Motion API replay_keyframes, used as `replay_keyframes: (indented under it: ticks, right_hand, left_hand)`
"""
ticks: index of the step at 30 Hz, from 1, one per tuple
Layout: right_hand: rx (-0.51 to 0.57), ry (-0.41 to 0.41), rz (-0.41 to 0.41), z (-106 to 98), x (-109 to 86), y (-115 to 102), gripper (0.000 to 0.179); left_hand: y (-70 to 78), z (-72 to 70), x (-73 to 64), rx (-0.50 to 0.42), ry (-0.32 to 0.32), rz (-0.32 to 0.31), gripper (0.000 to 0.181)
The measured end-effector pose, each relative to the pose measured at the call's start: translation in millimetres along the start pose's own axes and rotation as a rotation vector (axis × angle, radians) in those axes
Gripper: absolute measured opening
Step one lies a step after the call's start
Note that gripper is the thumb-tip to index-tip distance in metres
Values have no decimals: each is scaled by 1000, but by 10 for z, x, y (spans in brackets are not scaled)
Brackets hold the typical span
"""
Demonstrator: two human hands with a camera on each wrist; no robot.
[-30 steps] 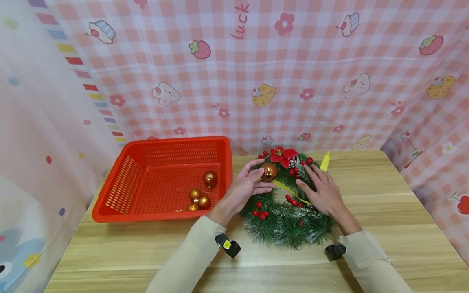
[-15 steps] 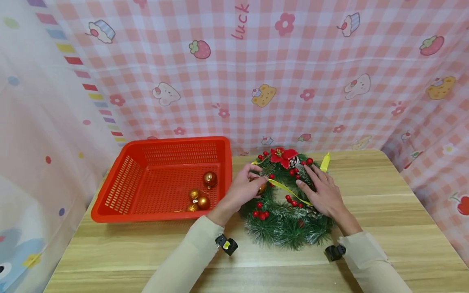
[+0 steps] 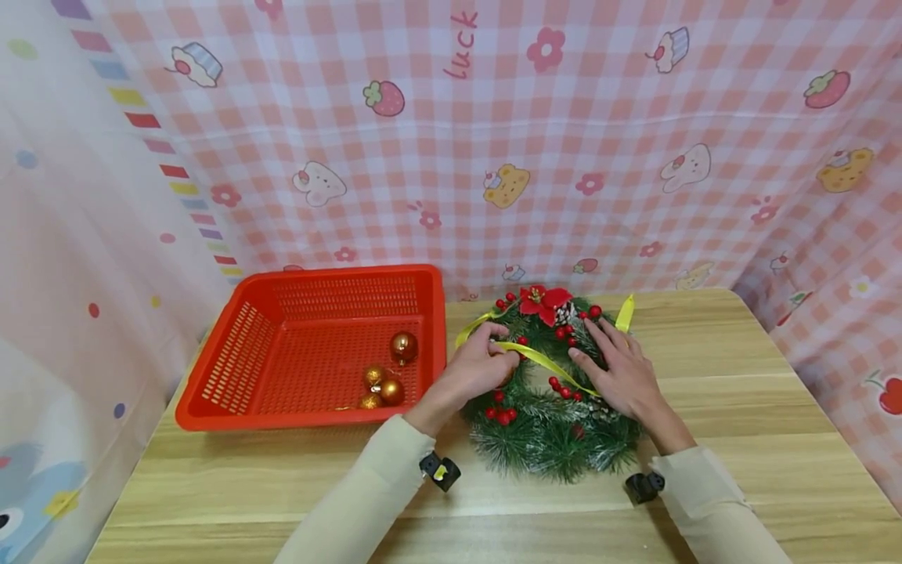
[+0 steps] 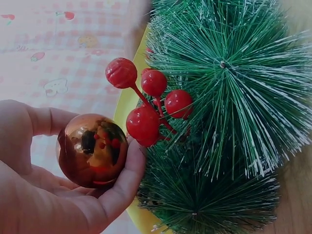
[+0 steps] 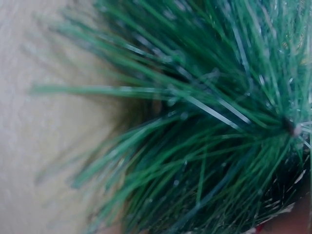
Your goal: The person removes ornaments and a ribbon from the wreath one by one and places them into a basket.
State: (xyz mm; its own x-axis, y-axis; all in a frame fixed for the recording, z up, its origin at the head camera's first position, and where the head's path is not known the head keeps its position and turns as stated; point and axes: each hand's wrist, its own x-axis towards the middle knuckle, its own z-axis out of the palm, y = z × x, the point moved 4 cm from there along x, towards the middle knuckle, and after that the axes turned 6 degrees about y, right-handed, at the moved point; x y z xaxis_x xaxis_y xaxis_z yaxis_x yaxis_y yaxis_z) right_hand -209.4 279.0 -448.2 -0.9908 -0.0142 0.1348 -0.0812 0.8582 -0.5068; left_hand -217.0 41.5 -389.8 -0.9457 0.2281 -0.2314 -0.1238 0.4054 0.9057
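Observation:
My left hand (image 3: 474, 370) is at the left side of a green Christmas wreath (image 3: 550, 442), fingers curled round a shiny copper-gold bauble (image 4: 90, 151). From the head, that bauble is mostly hidden behind the hand; the left wrist view shows it right beside a cluster of red berries (image 4: 143, 124). A yellow ribbon (image 3: 543, 361) runs from the left hand across the wreath's centre towards the right. On the wreath's right side rests my right hand (image 3: 622, 374), fingers extended over the greenery. Blurred green needles (image 5: 204, 117) fill most of the right wrist view.
Left of the wreath stands a red plastic basket (image 3: 282, 421) with several gold baubles (image 3: 404, 347) inside. A red poinsettia (image 3: 544, 302) and a pinecone (image 3: 565, 313) decorate the wreath's far side. Behind the wooden table (image 3: 550, 529) hangs a pink checked curtain (image 3: 451, 141).
My left hand has brought the bauble down and left from the wreath's upper opening, curling further round it. A ribbon loop now shows left of the wreath. The right hand stays put.

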Motion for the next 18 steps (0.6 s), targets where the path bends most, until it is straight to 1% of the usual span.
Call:
replay_keyframes:
  ticks: [7,12,18]
  right_hand:
    - [2,2,-2,2,0,12,73]
    - [1,2,3,3,0,13,73]
    - [1,2,3,4,1,8,73]
  left_hand:
    - [-10,-22,56,-43,-11,42,57]
    - [6,-28,101,-45,7,70,57]
    - [58,-34,158,-96,8,90,57]
